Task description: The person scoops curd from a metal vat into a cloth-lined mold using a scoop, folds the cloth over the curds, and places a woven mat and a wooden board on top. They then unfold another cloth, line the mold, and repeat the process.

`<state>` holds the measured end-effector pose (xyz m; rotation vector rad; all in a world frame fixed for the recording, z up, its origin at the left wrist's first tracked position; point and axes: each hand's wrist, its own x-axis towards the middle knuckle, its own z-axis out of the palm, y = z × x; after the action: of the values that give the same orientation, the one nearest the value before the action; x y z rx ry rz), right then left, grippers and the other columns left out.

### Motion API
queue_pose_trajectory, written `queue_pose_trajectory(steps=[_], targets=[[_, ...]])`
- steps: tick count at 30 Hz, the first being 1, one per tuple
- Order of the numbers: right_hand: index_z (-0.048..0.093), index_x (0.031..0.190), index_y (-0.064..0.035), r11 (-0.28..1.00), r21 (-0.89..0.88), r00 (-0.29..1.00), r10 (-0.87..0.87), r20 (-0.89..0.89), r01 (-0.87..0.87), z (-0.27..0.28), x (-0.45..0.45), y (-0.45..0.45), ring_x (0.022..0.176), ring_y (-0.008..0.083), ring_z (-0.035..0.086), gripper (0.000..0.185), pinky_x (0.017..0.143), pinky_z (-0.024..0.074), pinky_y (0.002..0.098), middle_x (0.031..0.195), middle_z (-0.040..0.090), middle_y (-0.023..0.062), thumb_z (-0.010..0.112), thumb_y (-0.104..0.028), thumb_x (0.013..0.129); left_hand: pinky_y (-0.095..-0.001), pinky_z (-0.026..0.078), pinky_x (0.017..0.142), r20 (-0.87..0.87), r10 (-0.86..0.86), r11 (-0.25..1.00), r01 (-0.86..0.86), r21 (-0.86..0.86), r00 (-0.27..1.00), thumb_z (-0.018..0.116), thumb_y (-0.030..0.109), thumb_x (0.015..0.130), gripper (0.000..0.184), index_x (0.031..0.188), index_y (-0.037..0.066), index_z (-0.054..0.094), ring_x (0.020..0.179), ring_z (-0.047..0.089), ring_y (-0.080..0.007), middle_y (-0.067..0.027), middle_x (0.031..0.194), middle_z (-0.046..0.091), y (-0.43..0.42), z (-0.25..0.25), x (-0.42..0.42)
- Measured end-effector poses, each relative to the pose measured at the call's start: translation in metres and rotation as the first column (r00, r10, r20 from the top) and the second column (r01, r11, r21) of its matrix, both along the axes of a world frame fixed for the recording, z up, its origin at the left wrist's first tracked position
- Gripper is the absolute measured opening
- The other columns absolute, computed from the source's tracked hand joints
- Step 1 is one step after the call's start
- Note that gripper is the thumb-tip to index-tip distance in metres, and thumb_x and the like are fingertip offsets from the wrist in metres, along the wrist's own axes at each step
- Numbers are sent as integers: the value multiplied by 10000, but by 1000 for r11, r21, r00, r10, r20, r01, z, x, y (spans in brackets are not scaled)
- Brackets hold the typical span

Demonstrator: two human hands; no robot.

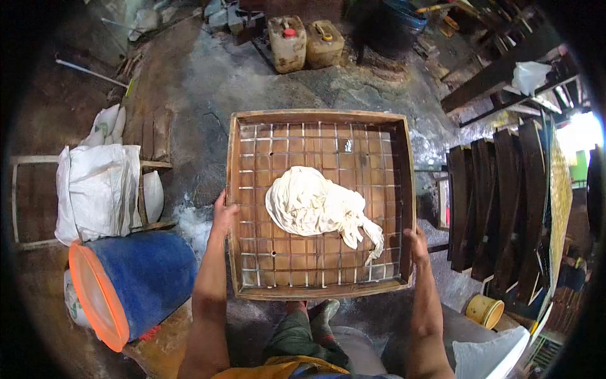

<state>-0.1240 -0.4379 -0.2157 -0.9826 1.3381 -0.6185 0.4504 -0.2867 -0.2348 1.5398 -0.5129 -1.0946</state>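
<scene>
Between my hands is a square wooden tray (322, 292) with raised sides and a grid of pale lines across its base. A bunched cream cloth (312, 201) lies near the middle of the tray, one twisted end trailing toward the lower right. My left hand (223, 215) grips the left side, its thumb over the rim. On the opposite side my right hand (416, 245) holds the rim lower down. The fingers of both hands are partly hidden behind the tray walls.
A blue drum (151, 281) with an orange rim lies at left, below white sacks (101, 186). Two jerrycans (288, 47) stand on the floor ahead. Dark wooden trays (499, 202) stand in a row at right, near a yellow bucket (485, 311).
</scene>
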Motion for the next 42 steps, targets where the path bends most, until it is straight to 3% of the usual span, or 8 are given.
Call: queue_pose_trajectory(steps=[6,8,11,14,17,23,30,42], targets=[[564,1149,-24,997,74,999,29,16,-30,14,-16,13,919,134,546,408,808,434,281,1024,590,21,635,-324,881,-386,417,964,-302,23,987,26,157,953,640,257,832,664,1395,43,361,1163,506,-237,-112,1262,538,41,7,-11],[565,1155,-16,969,248,999,17,-34,-8,17,-32,38,930,163,574,396,790,453,301,1022,611,44,644,-281,872,-398,419,962,-322,-212,878,324,352,923,667,275,815,709,1396,31,342,1156,509,-249,-117,1262,531,103,-22,-9],[579,1112,-29,918,386,988,132,-85,-89,-2,-71,95,890,177,595,349,733,469,326,945,623,47,652,-254,856,-393,428,948,-473,-153,852,358,383,868,686,305,796,641,1315,15,446,1115,529,-252,-114,1214,556,179,7,-50],[592,1021,-61,931,350,993,-74,-88,101,-10,-77,133,796,159,590,272,658,462,317,865,618,20,652,-255,840,-381,462,882,-406,-168,876,325,357,898,693,309,783,562,1231,19,517,1055,555,-241,-101,1134,586,206,28,-80],[578,997,-80,917,356,983,-176,-45,180,-19,-74,150,756,178,573,292,676,458,343,858,599,22,622,-319,836,-389,479,810,-417,-116,812,328,483,902,678,291,790,500,1193,30,537,1004,572,-231,-97,1088,599,240,-32,-62],[520,1052,-68,917,335,953,-273,134,216,-30,-60,158,924,235,540,359,770,477,501,979,543,96,584,-306,791,-397,487,774,-526,108,948,73,311,843,608,178,803,318,1081,34,551,936,603,-247,-101,1004,616,235,-14,-87],[525,1046,25,899,316,906,-374,197,302,-31,-68,153,888,266,575,330,813,489,435,965,578,125,525,-189,795,-407,489,833,-488,154,988,-129,85,859,583,49,775,339,1102,-10,517,947,589,-247,-106,1012,590,261,-35,-111],[536,993,51,883,307,865,-435,251,355,-43,-71,152,873,280,583,289,830,490,423,941,577,148,552,-130,769,-400,483,844,-513,222,975,-205,91,829,594,16,769,336,1100,-5,542,910,599,-240,-82,980,604,249,-10,-121]])
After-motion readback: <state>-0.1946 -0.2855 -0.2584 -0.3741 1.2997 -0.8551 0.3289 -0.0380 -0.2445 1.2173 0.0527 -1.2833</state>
